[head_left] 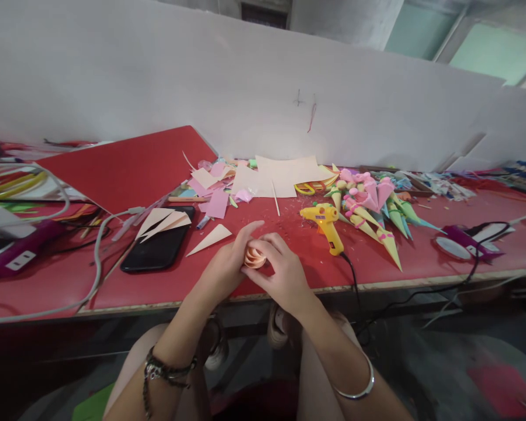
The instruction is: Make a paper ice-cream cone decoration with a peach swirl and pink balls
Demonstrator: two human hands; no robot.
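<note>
Between my two hands is a rolled piece of peach paper (255, 257), its coiled end facing me, just above the front of the red table. My left hand (225, 263) closes around its left side, with the index finger stretched up past it. My right hand (283, 266) grips the roll from the right with thumb and fingers. Left of my hands lies a peach paper wedge (210, 238). Several more peach paper wedges (169, 221) rest on a black phone (162, 251). To the right, a yellow glue gun (326, 225) lies on the table.
Finished paper cones (372, 204) with pink trim are heaped at the right. Peach sheets (284, 175) and pink scraps (217, 203) lie behind my hands. A large red board (131, 172) leans at the back left. Cables and purple devices (469, 244) sit at both sides.
</note>
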